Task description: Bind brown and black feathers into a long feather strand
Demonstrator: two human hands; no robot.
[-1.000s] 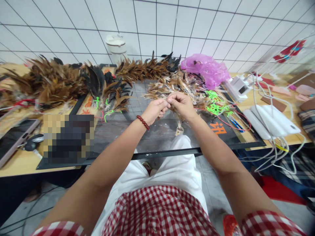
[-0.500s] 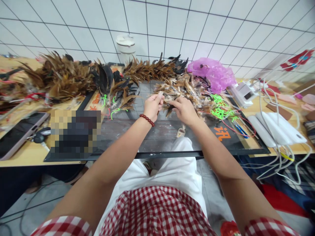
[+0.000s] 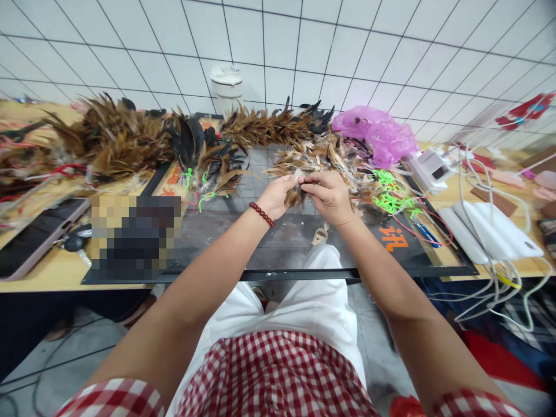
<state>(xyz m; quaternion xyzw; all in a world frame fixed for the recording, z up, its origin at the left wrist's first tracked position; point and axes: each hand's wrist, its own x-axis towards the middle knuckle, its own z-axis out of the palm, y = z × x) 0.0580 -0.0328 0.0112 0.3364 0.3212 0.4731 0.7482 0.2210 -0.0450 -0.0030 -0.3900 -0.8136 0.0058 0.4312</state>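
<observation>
The person's left arm reaches forward to the near edge of the feather pile (image 3: pixel 324 153), one beaded bracelet (image 3: pixel 262 214) at its wrist; the left hand (image 3: pixel 278 196) is nearly closed, thumb and fingertips pinching one small pale piece (image 3: pixel 298 173) just in front of the pile. The right arm reaches in from the other side, and the right hand (image 3: pixel 330 196) is half closed, palm down, fingers bent toward the left fingertips; whether it grips anything cannot be told.

Well left of the pile are one phone (image 3: pixel 41 237), one set of keys (image 3: pixel 76 240) and one brown feather heap (image 3: pixel 125 136). Nearer on that side is one dark feather bunch (image 3: pixel 189 139). Behind the pile, to the left, are one white cup (image 3: pixel 228 90) and one feather strand (image 3: pixel 264 126). One purple bag (image 3: pixel 376 136) sits against its right rear; green cords (image 3: pixel 393 197), too tangled to count, touch its right side, with two blue pens (image 3: pixel 429 235) beyond.
</observation>
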